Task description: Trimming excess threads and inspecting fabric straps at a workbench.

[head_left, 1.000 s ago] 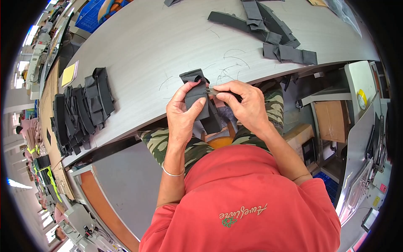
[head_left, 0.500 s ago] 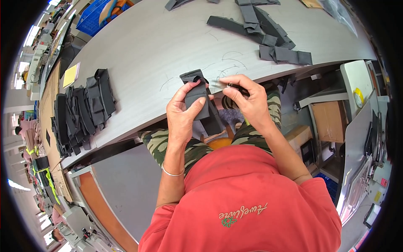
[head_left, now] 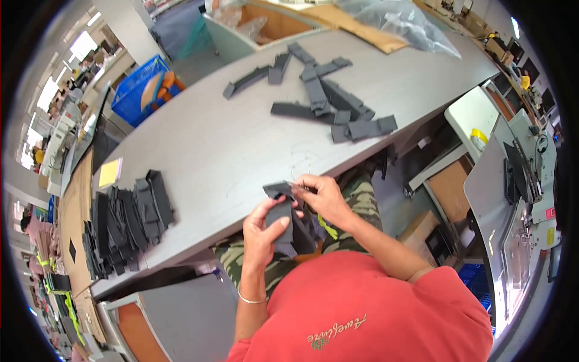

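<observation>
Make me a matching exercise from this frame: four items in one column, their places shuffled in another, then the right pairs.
Column 1
1. folded dark fabric piece
2. row of dark strips
3. blue crate
4. clear plastic

Column 2
A. partly over flat brown cardboard
B. near the yellow pad, on the grey table
C. held in the left hand
D. beyond the table's left edge

Pairs: 1-C, 2-B, 3-D, 4-A
</observation>
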{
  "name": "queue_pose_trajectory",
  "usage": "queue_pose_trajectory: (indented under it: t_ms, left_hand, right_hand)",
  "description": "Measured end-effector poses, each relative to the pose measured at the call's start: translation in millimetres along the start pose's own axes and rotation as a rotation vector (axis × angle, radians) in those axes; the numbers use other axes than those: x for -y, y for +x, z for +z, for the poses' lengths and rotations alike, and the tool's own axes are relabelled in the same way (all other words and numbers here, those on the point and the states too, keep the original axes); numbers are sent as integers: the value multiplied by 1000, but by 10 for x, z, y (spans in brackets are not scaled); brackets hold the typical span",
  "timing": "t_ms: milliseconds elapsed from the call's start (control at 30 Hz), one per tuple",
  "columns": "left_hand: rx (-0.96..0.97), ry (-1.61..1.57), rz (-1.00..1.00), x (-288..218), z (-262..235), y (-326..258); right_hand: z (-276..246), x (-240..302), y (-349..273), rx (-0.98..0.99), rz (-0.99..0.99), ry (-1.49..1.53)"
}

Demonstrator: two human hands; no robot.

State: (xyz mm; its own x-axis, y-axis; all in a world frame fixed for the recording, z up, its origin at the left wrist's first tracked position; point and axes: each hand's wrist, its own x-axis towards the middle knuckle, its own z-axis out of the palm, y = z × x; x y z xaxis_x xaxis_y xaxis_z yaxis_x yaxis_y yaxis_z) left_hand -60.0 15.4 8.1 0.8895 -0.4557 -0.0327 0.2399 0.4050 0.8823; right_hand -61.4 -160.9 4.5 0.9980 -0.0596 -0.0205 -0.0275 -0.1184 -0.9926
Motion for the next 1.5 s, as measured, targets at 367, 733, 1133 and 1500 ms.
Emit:
queue_pose_trajectory:
  t_ms: [367, 733, 1133, 1500]
  left_hand:
    - [-13, -66, 131, -36, -67, -274]
    - [-86, 44, 253, -110, -91, -354]
    - [-39, 159, 280, -142, -94, -202]
    - [-74, 28, 263, -184, -71, -235]
  right_hand:
    - [179, 38, -6, 24, -116, -1]
    - [297, 165, 39, 34, -162, -37]
    - [221, 135, 113, -41, -234, 142]
    - [175, 325, 46, 12, -69, 144]
